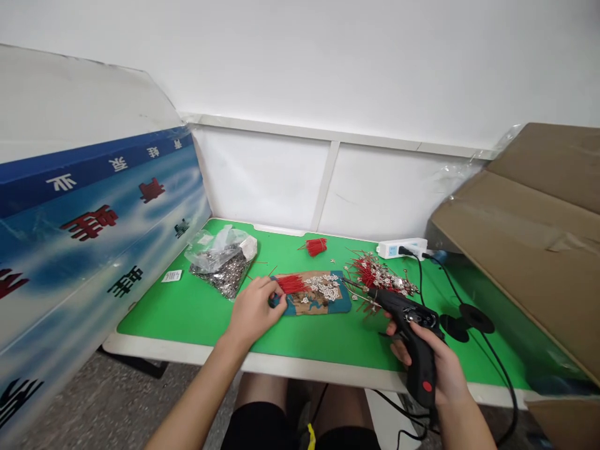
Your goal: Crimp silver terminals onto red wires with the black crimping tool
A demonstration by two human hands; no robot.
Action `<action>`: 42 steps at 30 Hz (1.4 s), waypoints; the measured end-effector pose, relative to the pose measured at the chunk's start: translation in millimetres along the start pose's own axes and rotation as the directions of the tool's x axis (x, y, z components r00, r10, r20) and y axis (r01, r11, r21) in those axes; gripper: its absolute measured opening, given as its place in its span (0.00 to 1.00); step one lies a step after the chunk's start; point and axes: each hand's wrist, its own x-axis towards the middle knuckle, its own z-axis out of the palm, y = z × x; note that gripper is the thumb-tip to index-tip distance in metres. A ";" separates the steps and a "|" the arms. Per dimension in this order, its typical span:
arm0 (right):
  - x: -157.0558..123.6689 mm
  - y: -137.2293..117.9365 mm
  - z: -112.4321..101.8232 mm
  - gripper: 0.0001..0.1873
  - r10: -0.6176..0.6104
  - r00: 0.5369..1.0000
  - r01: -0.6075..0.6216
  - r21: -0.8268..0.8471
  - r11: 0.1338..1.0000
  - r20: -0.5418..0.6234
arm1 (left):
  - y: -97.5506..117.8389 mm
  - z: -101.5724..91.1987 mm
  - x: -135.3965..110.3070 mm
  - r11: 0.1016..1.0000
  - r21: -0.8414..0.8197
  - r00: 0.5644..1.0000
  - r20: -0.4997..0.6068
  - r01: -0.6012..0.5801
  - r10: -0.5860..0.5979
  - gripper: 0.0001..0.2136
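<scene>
My left hand (255, 309) rests on the green table mat (187, 306), its fingers curled at the left end of a bundle of red wires (291, 284). That bundle lies on a brown and blue work pad (323, 305) beside a heap of small silver metal terminals (323, 285). My right hand (440, 369) grips the handle of a black soldering gun (412, 325), whose tip points left toward the pad. Right of the pad lies a pile of red wires with terminals on them (379, 275).
A clear bag of metal terminals (222, 259) sits at the back left, and another small red wire bundle (316, 245) at the back. A white power strip (403, 248) with black cables, a black round stand (469, 319), a cardboard panel (529, 250) on the right, a blue printed board (84, 237) on the left.
</scene>
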 end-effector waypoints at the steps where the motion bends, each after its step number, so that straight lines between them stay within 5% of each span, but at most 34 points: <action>1: -0.7 0.5 1.8 0.18 0.005 1.000 -0.005 -0.024 1.000 -0.005 | 0.3 -0.1 -0.1 1.000 -0.013 1.000 -0.007 0.005 -0.005 0.05; 12: 7.0 10.5 43.4 0.21 0.186 0.982 -0.171 -0.272 0.947 0.029 | 3.6 -0.8 -1.1 0.990 -0.087 0.985 0.126 -0.108 0.119 0.03; 22: 11.3 13.3 42.0 0.26 0.201 0.980 -0.191 -0.307 0.933 0.002 | 3.1 1.5 1.9 0.999 0.023 0.998 0.053 0.031 -0.032 0.04; 42: 8.1 6.6 52.9 0.24 0.238 0.970 -0.243 -0.302 0.922 -0.054 | 3.9 -3.0 -1.3 0.993 -0.114 0.995 0.088 -0.035 0.045 0.05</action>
